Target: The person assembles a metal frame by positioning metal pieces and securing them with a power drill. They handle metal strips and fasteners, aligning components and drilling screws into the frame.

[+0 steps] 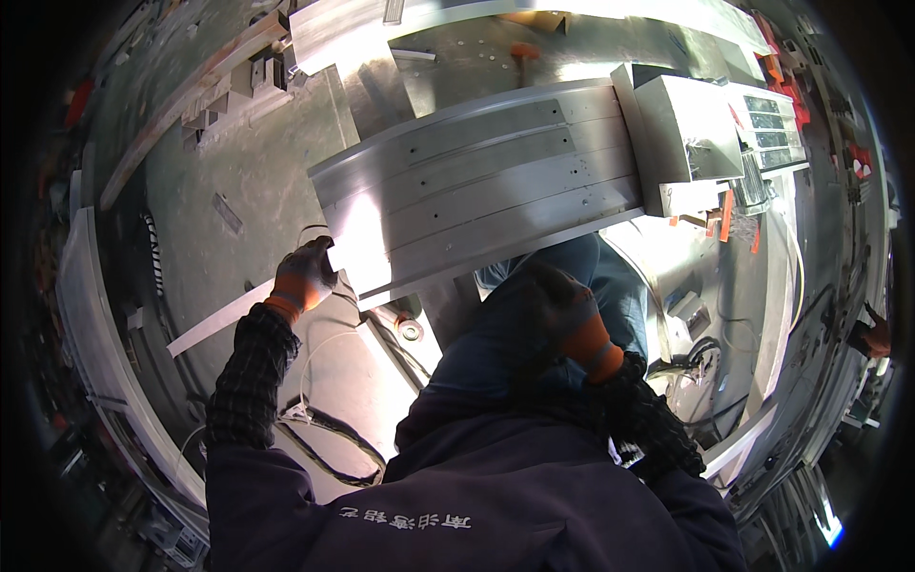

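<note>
A long silver metal panel with grooves and small holes lies across in front of me, and bright light glares off its left end. My left hand, in a dark and orange glove, is closed at that left end, with its fingers curled at the edge. A thin pale strip runs out to the left from below this hand. My right hand, gloved alike, rests over my bent leg, below the panel's near edge. Its fingers are dark against the trousers and hard to make out.
A box-shaped metal piece stands at the panel's right end. An orange-headed hammer lies beyond the panel. Cables loop on the floor at lower left, and a roll of tape lies near the panel's left end.
</note>
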`<state>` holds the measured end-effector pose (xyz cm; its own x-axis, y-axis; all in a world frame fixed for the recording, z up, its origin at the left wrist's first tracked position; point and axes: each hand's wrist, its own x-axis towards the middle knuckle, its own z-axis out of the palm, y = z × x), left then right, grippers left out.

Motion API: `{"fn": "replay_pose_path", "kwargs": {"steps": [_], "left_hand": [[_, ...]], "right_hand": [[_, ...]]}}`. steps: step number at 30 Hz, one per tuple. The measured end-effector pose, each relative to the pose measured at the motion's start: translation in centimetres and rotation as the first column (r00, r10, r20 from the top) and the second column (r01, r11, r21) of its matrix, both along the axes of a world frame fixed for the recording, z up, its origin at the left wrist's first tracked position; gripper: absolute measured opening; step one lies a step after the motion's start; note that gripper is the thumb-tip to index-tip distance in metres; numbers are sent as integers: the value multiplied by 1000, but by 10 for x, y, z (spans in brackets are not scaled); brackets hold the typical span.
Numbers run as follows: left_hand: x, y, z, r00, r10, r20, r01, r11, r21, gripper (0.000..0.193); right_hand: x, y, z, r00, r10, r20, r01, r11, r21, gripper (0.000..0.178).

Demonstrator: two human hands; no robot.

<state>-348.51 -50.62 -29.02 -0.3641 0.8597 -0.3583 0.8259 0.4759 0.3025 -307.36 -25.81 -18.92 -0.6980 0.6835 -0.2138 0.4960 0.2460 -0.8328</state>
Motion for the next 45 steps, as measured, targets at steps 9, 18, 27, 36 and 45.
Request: {"fn": "replay_pose_path", "kwargs": {"steps": [9,18,27,36,45], "left_hand": [[-5,-9,4,996,-10,-85,18,996,93,55],[-37,-77,1,979,106,-175,-117,992,-51,22],[-28,-57,15,985,67,-160,-59,997,53,23],[-13,-41,10,983,74,-167,-63,995,72,20],[-19,-40,7,982,38,-183,-28,998,57,25]], "right_hand": [[3,3,-9,1000,-23,-3,23,1000,12,33],[-1,4,-4,998,-55,-17,54,997,-57,38],[10,24,-12,979,-97,-180,112,991,75,37],[-31,76,-6,923,-229,-308,201,972,-120,27],[-54,146,-51,835,-498,-236,498,865,-63,27]]}}
